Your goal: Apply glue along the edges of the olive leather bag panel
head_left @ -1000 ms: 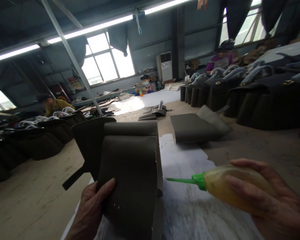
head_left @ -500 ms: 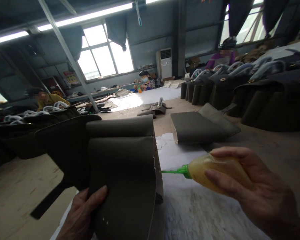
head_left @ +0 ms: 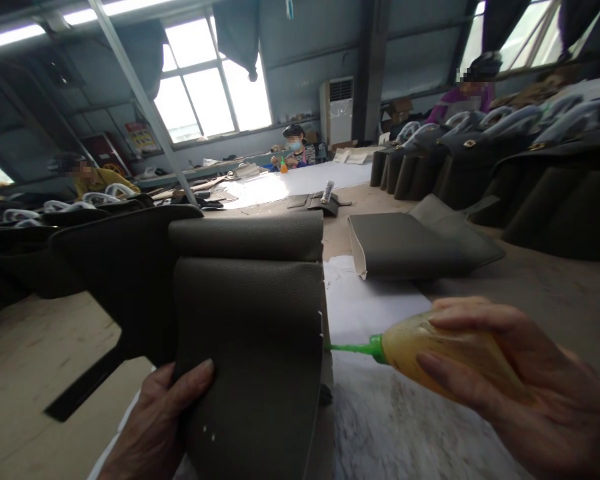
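Note:
My left hand (head_left: pixel 155 427) grips a folded olive-grey leather bag panel (head_left: pixel 250 333) from below, thumb pressed on its face, holding it upright over the table. My right hand (head_left: pixel 525 393) is wrapped round a soft yellow glue bottle (head_left: pixel 440 357) with a green nozzle. The nozzle tip touches the panel's right edge, about halfway down. A dark strap end hangs from the panel at the lower left.
White paper (head_left: pixel 380 373) covers the wooden table (head_left: pixel 40 360) under my hands. A second leather piece (head_left: pixel 410 243) lies beyond it. Rows of finished dark bags (head_left: pixel 520 167) line the right and left sides. Other people sit at tables farther back.
The glue bottle has moved left until its nozzle reached the panel's right edge. The panel has come slightly closer and higher in my left hand.

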Available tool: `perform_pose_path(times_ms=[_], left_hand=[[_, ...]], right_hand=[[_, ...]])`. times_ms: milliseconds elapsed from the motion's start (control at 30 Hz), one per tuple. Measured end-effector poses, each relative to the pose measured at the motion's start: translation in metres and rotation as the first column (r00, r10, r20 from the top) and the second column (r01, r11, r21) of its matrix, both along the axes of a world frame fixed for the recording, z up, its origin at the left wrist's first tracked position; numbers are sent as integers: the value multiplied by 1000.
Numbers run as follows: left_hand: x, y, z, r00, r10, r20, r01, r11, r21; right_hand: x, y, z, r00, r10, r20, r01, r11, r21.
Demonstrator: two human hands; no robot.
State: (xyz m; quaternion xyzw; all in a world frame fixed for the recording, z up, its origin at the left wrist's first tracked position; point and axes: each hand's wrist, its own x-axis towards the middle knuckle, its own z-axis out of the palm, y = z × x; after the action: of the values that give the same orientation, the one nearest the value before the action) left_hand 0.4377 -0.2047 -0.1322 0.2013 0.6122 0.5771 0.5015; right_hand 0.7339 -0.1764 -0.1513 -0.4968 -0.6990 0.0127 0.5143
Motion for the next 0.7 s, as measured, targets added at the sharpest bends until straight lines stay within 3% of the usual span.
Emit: perform_pose_path(times_ms=[133, 333, 567, 700], left_hand=[[-8, 4, -5, 1000, -18, 10, 19, 999, -42], [-10, 2, -7, 998, -39, 39, 39, 999, 3], [2, -1, -2, 1000, 17, 15, -18, 997, 71], [2, -1, -2, 999, -11, 30, 11, 1000, 14]], right_hand=[[-3, -3, 2, 1000, -12, 15, 12, 1000, 1], [-4, -10, 7, 999, -30, -22, 29, 998, -59], [-6, -19, -2, 960, -144, -240, 56, 939, -339], [-2, -14, -1, 980, -61, -190, 13, 971, -240]])
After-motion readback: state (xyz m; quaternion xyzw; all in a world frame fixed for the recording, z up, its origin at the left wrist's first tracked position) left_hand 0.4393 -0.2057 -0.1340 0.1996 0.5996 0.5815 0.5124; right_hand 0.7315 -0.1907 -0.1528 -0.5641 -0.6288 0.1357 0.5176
